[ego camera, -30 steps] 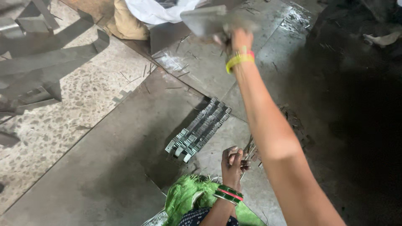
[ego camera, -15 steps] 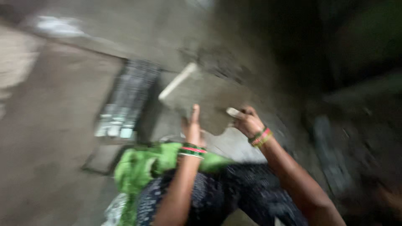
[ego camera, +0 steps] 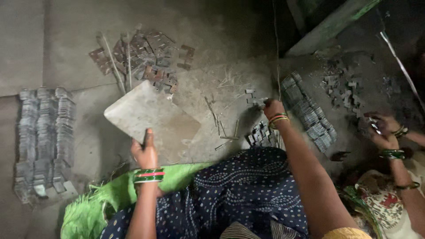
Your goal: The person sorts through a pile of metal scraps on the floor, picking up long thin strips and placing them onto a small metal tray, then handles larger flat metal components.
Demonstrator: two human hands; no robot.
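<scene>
My left hand (ego camera: pixel 145 152) grips the near edge of a flat grey stone slab (ego camera: pixel 150 116), which is tilted over the floor in front of my lap. My right hand (ego camera: pixel 272 107) reaches forward with fingers closed on small metal pieces (ego camera: pixel 253 98) lying on the floor. A small heap of similar metal pieces (ego camera: pixel 262 134) lies just below that wrist. Both wrists wear green and red bangles. My dark dotted garment (ego camera: pixel 230 194) and a green cloth (ego camera: pixel 106 194) fill the bottom of the view.
Long stacked rows of metal plates (ego camera: pixel 44 141) lie at the left, another row (ego camera: pixel 307 113) at the right. A pile of rusty plates (ego camera: pixel 146 57) sits beyond the slab. Another person's hands (ego camera: pixel 383 130) work at the far right beside scattered pieces (ego camera: pixel 343 86).
The view has swung down from the far floor to my lap. The slab, earlier held high in my right hand, is now low in my left; my right hand has reached to the small pieces.
</scene>
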